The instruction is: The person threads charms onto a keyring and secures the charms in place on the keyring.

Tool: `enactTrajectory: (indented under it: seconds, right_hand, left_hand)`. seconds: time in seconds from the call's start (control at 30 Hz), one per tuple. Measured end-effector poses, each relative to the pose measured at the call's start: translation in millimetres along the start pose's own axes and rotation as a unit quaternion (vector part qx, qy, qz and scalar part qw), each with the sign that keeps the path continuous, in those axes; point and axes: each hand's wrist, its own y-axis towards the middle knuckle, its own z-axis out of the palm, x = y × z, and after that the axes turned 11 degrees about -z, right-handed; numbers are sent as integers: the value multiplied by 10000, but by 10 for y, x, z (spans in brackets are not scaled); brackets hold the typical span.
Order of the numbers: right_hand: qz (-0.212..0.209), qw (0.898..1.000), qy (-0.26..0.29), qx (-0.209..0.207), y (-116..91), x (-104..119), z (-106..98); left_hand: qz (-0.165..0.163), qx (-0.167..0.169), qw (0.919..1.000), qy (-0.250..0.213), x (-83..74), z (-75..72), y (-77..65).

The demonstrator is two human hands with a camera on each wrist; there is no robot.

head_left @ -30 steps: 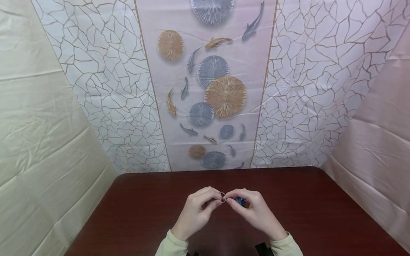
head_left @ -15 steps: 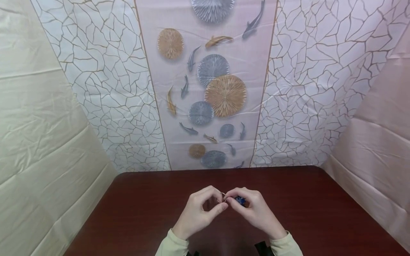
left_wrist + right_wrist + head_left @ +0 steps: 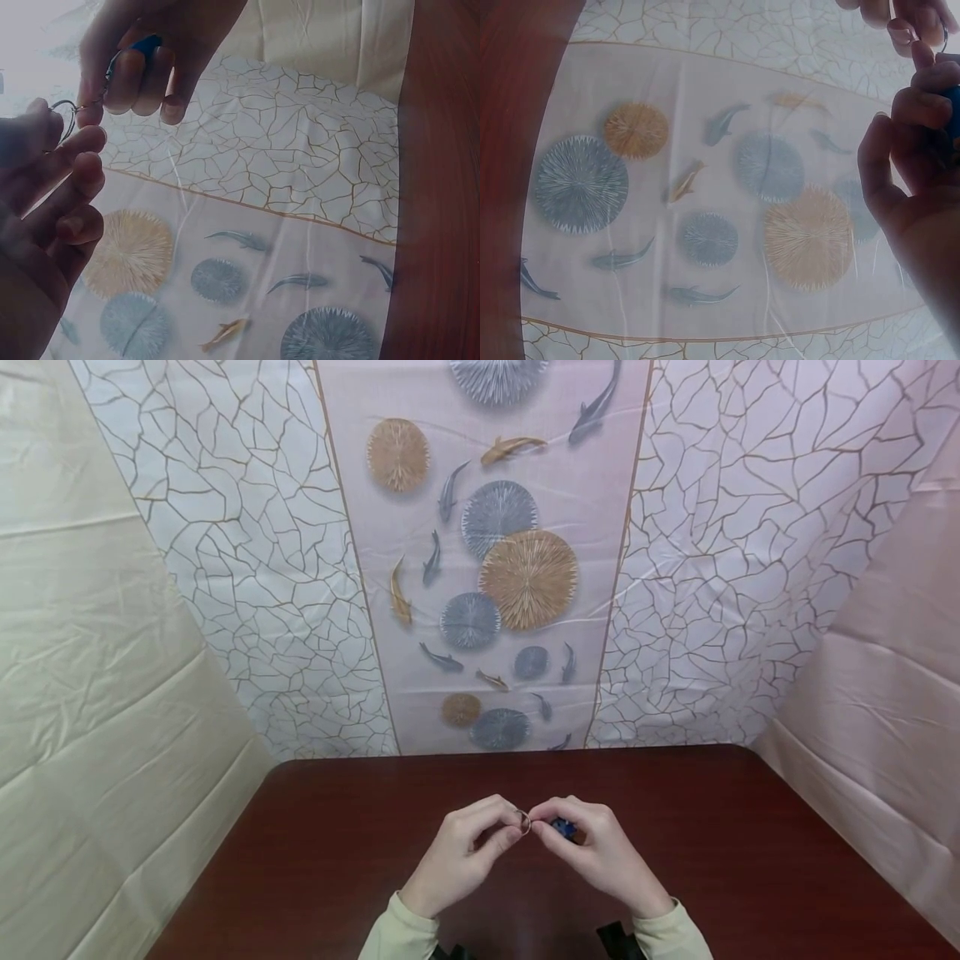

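Note:
In the head view my left hand (image 3: 457, 860) pinches a thin metal key ring (image 3: 529, 823) between thumb and forefinger. My right hand (image 3: 607, 856) meets it from the other side, thumb and forefinger pinching a small link beside the ring. A blue keychain charm (image 3: 562, 829) sits under the curled right fingers. From the left wrist, the ring (image 3: 75, 116) stands out against the light, and a short chain runs to the blue charm (image 3: 148, 46), which the right fingers partly cover. Much of the charm is hidden, so its shape is unclear.
Both hands are above a dark red-brown table (image 3: 337, 843). Behind its far edge hangs a patterned cloth (image 3: 480, 677) with fish and round motifs. Plain pale cloths flank the table, the left one (image 3: 112, 735) and the right one (image 3: 885, 693).
The left thumb reached forward below the ring half a second ago and has drawn back beneath the forefinger. The right hand stays nearly still. The head view has tilted slightly downward.

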Motion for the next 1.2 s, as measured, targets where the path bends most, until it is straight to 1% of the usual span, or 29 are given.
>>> enactTrajectory:
  seconds: [0.07,0.17,0.37,0.5,0.57,0.63,0.77,0.87,0.97,1.07,1.2]
  right_hand:
    - [-80,10000,-24,-3,-2,-7,5]
    - [-146,9998,-89,-33,-3,-18,9]
    - [-89,9998,-145,-80,4,-24,3]
    - [-164,9997,-133,-87,15,-21,-3]
    - [-168,9997,-127,-87,14,-18,-8]
    - [-125,9998,-128,-85,9,-11,-16]
    - [-84,9999,-111,-66,-7,-4,-23]
    - [-117,9999,-108,-27,-19,-5,-18]
    - [-102,9998,-163,-22,-24,-4,-21]
    - [31,9998,-212,-20,-18,6,-35]
    - [180,9996,-192,37,-5,17,-52]
  left_hand:
    - [-85,11,9999,-71,-7,3,1]
    - [-158,-93,9998,-81,-14,9,7]
    - [10,-370,9993,15,-12,13,28]
    - [55,-359,9993,-32,-3,16,35]
    - [20,-253,9995,-186,2,22,29]
    - [-81,-114,9992,-377,5,33,17]
    - [-400,99,9968,-685,7,59,-16]
    - [-706,118,9948,-719,-4,75,-35]
    - [-860,30,9943,-635,-23,79,-36]
    - [-737,-124,9963,-425,-34,72,-22]
    - [-537,-142,9973,-482,-35,58,-1]
